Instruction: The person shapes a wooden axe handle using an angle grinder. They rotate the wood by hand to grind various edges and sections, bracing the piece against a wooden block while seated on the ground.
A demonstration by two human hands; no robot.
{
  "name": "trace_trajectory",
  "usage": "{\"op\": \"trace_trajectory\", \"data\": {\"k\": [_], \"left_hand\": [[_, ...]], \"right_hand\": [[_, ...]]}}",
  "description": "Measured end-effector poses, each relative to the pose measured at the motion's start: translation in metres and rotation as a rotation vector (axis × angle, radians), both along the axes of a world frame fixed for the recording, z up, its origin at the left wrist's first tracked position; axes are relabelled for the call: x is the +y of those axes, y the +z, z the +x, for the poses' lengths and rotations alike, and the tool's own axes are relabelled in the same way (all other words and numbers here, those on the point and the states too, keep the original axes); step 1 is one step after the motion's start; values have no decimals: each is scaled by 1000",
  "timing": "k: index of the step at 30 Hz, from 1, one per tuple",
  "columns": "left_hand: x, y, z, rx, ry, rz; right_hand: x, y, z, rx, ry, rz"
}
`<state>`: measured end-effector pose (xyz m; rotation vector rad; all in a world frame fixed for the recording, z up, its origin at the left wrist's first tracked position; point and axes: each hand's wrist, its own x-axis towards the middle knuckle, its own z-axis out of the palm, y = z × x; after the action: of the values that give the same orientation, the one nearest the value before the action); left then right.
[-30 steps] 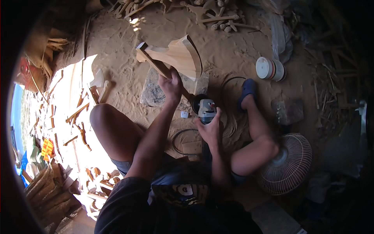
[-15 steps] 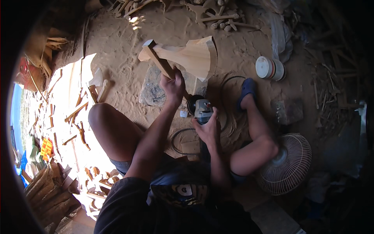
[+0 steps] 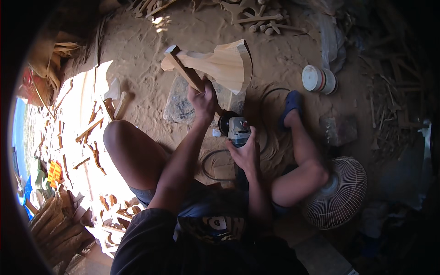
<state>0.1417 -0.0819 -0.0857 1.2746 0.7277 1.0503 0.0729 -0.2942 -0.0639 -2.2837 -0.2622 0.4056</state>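
Note:
My left hand [image 3: 204, 100] is wrapped round the squared handle of a wooden axe [image 3: 224, 66], whose broad pale head spreads to the right above it. An angle grinder [image 3: 239, 130] is gripped by my right hand [image 3: 244, 155], the thumb along its body. The grinder's dark disc [image 3: 225, 122] lies at the lower end of the axe handle; whether it touches the wood cannot be made out. Below the axe, a large flat stone [image 3: 178, 103] rests on the sandy ground.
A black cord [image 3: 208, 160] curves over the sand between my legs. To the right are a white tub [image 3: 312, 78], a grey block [image 3: 338, 129] and a fan [image 3: 341, 195]. Wood pieces [image 3: 91, 130] lie in the sunlight at left, and more [image 3: 261, 16] are heaped at the far side.
The axe head has tilted slightly and shifted a little left and up. The grip of both hands is the same, and the grinder has barely moved.

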Motion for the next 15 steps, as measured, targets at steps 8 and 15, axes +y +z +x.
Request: {"op": "trace_trajectory", "data": {"k": [8,15], "left_hand": [[1,-4,2,15,10,-22],[-2,-5,2,8,-16,42]], "right_hand": [[4,7,-3,-1,5,-37],[7,10,-6,79,-31,-76]]}}
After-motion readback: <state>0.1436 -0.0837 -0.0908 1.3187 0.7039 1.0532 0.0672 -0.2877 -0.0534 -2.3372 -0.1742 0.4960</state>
